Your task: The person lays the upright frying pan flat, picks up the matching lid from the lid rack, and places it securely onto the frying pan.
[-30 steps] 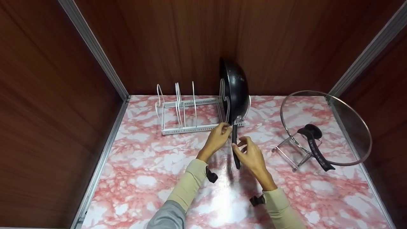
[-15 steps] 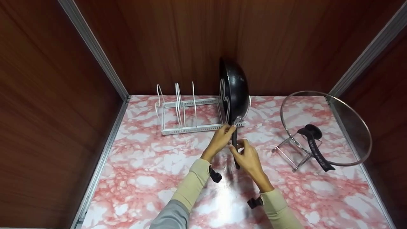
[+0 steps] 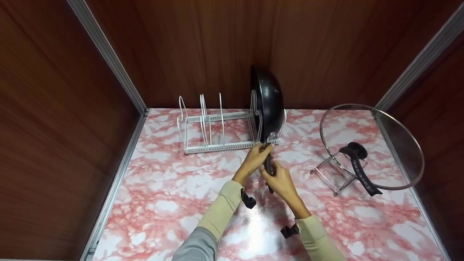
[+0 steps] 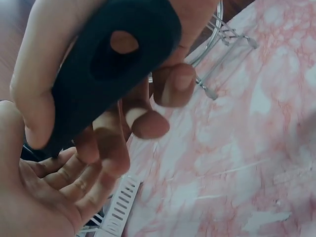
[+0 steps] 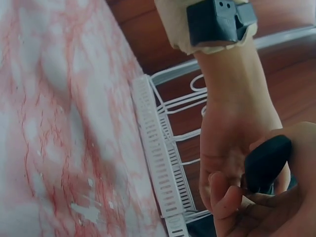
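"Counting first. Hands?"

"Two, both on one handle (image 3: 268,164). Left hand (image 3: 253,158): fingers curled round it, close to the pan. Right hand (image 3: 281,181): thumb and fingers pinching it lower down. Whether the hands touch each other, cannot tell."

"Pans?"

"One, a black pan (image 3: 272,103), on edge at the right end of one white rack (image 3: 221,146), a wire divider to either side. Open face to the left. Several more dividers stand to its left; some overlap, so no firm count."

"Lids?"

"One glass lid (image 3: 391,152), with one black lid handle (image 3: 360,172), propped tilted on one wire stand (image 3: 326,179). Wrist mounts: two, black."

"Edges and room?"

"Handle juts past the rack's front rail, over the table (image 3: 163,206); its tip shows below the right hand, and the left wrist view gives its hanging hole. Marbled surface shows between right hand and stand, and broadly in front of the rack. Back panel (image 3: 217,47) rises close behind the pan; contact there, cannot tell. Lid well apart from both hands, its rim overlapping the table's right edge in the head view."
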The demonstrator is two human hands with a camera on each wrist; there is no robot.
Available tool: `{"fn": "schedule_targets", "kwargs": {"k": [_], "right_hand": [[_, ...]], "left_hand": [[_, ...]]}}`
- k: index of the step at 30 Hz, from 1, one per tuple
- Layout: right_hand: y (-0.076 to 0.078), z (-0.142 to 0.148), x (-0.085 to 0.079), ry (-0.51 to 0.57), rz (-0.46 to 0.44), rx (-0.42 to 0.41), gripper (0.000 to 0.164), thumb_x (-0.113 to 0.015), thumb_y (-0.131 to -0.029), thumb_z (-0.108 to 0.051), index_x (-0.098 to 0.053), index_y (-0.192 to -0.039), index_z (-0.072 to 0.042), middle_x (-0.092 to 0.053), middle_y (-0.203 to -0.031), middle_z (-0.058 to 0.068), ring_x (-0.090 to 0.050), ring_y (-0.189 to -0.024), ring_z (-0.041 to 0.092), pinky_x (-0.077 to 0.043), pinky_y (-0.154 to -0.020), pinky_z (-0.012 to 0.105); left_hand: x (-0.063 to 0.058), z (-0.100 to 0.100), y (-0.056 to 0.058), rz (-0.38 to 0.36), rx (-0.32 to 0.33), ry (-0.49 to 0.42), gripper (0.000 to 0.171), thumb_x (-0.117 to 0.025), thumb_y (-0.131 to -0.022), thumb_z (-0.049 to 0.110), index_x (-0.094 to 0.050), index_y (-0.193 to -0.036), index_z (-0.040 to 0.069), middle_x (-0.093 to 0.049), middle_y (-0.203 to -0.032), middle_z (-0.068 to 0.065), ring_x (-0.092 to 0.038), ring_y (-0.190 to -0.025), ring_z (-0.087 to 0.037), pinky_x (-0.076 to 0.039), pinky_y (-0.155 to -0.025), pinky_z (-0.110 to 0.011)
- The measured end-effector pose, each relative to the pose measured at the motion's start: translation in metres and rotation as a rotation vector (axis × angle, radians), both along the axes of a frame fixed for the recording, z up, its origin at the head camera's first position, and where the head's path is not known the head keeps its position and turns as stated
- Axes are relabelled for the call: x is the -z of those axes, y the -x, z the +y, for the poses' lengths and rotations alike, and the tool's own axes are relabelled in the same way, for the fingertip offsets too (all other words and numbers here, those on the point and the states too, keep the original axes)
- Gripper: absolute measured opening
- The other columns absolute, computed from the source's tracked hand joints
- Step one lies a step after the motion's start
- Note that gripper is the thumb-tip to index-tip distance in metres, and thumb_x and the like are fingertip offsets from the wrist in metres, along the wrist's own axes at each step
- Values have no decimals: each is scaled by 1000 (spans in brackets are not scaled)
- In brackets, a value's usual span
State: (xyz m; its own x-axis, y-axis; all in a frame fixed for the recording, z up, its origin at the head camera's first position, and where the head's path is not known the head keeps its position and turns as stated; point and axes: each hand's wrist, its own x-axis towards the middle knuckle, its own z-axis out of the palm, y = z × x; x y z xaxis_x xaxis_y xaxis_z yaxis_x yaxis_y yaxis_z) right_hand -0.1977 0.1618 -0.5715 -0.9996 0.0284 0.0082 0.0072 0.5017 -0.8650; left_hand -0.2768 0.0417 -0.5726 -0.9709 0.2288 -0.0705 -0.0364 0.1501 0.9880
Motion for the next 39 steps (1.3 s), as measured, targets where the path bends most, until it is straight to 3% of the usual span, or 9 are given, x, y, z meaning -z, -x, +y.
{"fn": "schedule_targets", "kwargs": {"k": [7, 16, 22, 27, 34, 39], "right_hand": [[0, -5, -3, 180, -107, 9, 26, -70, -99, -18, -65, -118, -1, -75, -84, 22, -70, -58, 32, -49, -45, 28], [1, -8, -3, 224, -145, 37, 15, -67, -101, -16, -63, -105, -3, -61, -67, 2, -54, -46, 11, -44, -44, 25], [1, -11, -3, 181, -137, 65, 17, -66, -100, -20, -62, -98, -4, -55, -63, -2, -50, -48, 10, -42, -48, 25], [1, -12, -2, 280, -194, 63, 17, -63, -101, -18, -61, -101, -1, -55, -63, 0, -50, -48, 10, -41, -46, 24], [1, -14, -3, 417, -291, 54, 27, -58, -103, -19, -59, -119, 2, -54, -64, -1, -46, -47, 8, -38, -42, 23], [2, -16, -3, 456, -317, 68, 24, -57, -104, -22, -58, -113, 0, -52, -62, -1, -44, -45, 8, -36, -41, 23]], "left_hand": [[2, 7, 1, -106, -14, -256, 20, -64, -106, 23, -64, -108, 3, -72, -90, -15, -68, -72, -10, -59, -73, -24], [1, 11, 0, -197, -2, -450, 9, -60, -107, 13, -58, -101, 7, -66, -80, -6, -66, -69, -12, -58, -66, -23], [-1, 14, 1, -239, -22, -486, 7, -57, -107, 10, -56, -101, 7, -64, -78, -5, -65, -65, -10, -58, -62, -23], [-3, 15, 2, -260, -34, -511, 8, -58, -106, 9, -55, -99, 7, -63, -76, -6, -64, -62, -11, -58, -61, -22], [-3, 19, 4, -347, -32, -571, 8, -57, -105, 8, -55, -98, 7, -60, -72, -4, -60, -56, -11, -54, -51, -24], [-5, 18, 6, -391, -14, -567, 11, -55, -106, 9, -54, -94, 9, -56, -71, -2, -55, -55, -9, -48, -49, -23]]}}
